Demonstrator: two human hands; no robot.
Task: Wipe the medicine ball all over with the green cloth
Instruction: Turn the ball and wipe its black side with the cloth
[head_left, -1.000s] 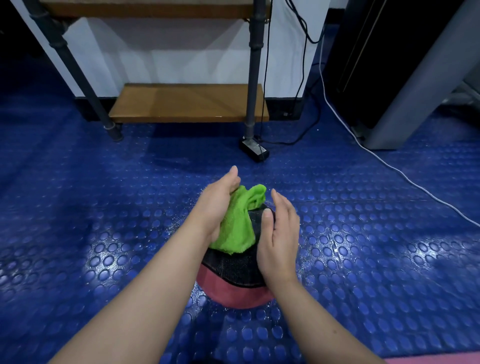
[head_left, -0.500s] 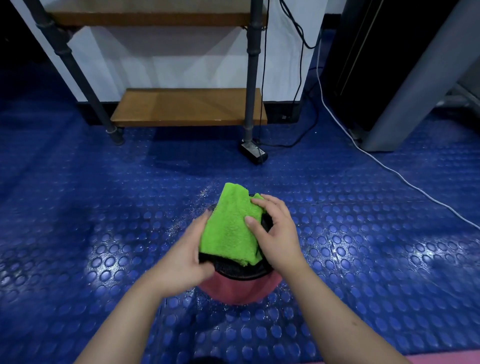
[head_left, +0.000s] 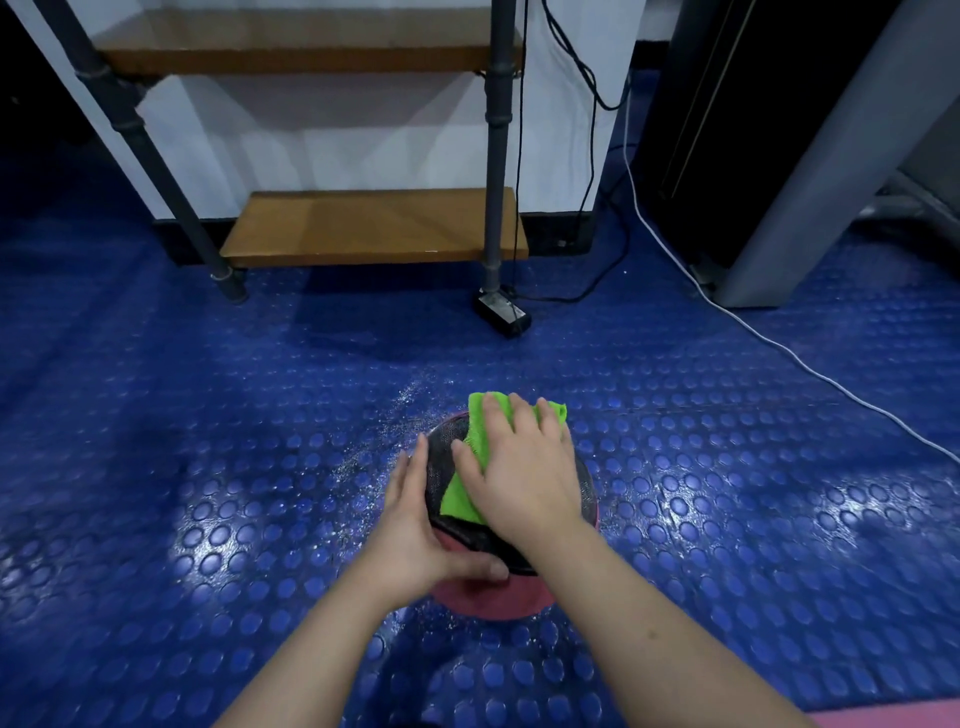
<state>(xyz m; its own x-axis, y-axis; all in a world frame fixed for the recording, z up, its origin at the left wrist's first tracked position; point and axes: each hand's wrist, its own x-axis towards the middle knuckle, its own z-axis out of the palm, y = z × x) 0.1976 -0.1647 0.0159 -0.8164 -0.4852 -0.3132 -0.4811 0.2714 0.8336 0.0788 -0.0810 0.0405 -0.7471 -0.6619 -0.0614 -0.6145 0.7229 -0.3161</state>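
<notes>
Now, right fingers (head_left: 496, 422): spread flat, pressing the green cloth (head_left: 460, 493) onto the top.
Left fingers (head_left: 410, 467): straight, bracing the near-left side.
Medicine ball (head_left: 441, 457): on the studded floor (head_left: 208, 467); probably heavy, textured, inclined to roll; hold it low.

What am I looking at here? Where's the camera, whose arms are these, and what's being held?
There is no machine here, just a person's two bare arms. The single camera sits on their head and looks forward and down, so the arms come in from the bottom edge. On the blue studded floor sits a medicine ball, black on top and pink below. The right hand lies flat on a green cloth and presses it onto the top of the ball. The left hand presses against the ball's left side, thumb across the near side, bracing it. Behind stands a wooden shelf on metal legs.
</notes>
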